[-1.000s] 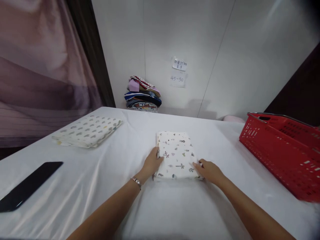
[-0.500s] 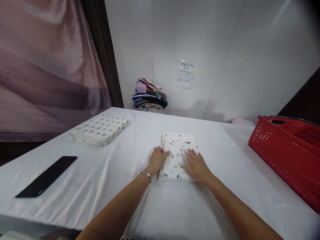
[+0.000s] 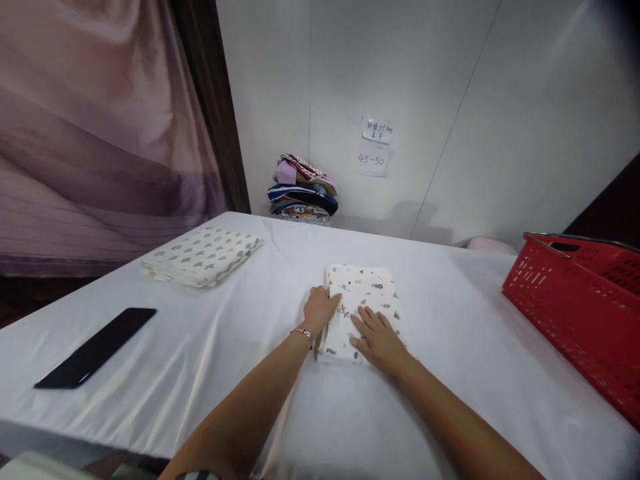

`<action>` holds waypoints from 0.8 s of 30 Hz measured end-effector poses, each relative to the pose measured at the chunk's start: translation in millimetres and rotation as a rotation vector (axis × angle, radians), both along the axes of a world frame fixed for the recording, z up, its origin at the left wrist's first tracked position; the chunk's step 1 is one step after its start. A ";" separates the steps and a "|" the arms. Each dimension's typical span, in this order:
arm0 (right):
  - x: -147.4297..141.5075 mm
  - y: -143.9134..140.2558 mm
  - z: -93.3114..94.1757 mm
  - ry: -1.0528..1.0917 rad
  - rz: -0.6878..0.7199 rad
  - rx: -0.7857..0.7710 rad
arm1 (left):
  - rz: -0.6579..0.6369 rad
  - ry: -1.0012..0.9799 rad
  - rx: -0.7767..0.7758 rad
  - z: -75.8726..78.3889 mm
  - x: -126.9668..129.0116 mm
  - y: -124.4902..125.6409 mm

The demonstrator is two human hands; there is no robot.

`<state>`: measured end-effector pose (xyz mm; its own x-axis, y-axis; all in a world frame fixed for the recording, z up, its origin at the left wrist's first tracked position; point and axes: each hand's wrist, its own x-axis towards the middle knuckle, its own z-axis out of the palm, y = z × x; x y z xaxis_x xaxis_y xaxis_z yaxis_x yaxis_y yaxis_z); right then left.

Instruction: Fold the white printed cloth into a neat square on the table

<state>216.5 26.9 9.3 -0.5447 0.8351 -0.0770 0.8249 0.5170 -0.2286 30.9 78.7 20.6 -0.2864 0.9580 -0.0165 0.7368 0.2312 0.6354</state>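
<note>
A white cloth with small printed motifs [image 3: 367, 283], folded into a rectangle, lies flat in front of me. At its left edge my left hand [image 3: 320, 310] grips the folded layers, thumb on top and the other fingers at the side, partly hidden. My right hand [image 3: 381, 340] rests flat on top of the cloth near its lower middle, fingers spread. Farther left lies another folded white cloth [image 3: 205, 257] with a grey heart-like print, touched by neither hand.
The white-covered table [image 3: 250, 320] carries a black phone-like slab [image 3: 97, 350] at the left. A red basket [image 3: 575, 307] stands at the right edge. Behind the table is a stack of folded fabrics [image 3: 304, 190] against the wall. A pink curtain [image 3: 100, 133] hangs at the left.
My right hand has slid left and slightly down across the folded cloth. My left hand stays at the left edge. The view has shifted slightly.
</note>
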 end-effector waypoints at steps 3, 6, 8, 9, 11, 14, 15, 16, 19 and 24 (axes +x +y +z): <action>-0.6 -0.3 -0.9 0.006 0.003 0.024 | -0.025 0.023 -0.003 -2.6 0.1 4.4; -0.6 -1.0 -1.4 0.012 0.004 0.035 | -0.030 0.026 -0.016 -5.1 -1.5 6.7; -0.5 -1.7 -1.0 0.016 0.005 0.038 | -0.012 0.024 -0.019 -6.7 -2.8 7.4; -0.5 -2.1 -0.6 0.018 0.005 0.039 | 0.000 0.025 -0.019 -7.5 -3.3 7.5; -0.7 -3.1 0.2 0.023 0.004 0.043 | 0.015 0.022 -0.023 -8.6 -3.5 7.7; -1.5 -4.2 1.6 0.025 -0.006 0.044 | 0.004 0.017 -0.025 -8.3 -2.3 9.6; -1.9 -4.5 2.1 0.023 -0.009 0.040 | -0.006 0.012 -0.021 -7.7 -1.8 11.0; -2.2 -4.7 2.6 0.021 -0.012 0.035 | -0.012 0.004 -0.019 -6.9 -1.5 12.8; -2.6 -5.5 4.1 0.020 -0.016 0.027 | -0.014 -0.044 -0.046 -4.6 -1.6 19.6; -2.2 -6.4 4.5 0.030 -0.018 0.028 | -0.007 -0.081 -0.097 -3.2 -5.4 25.8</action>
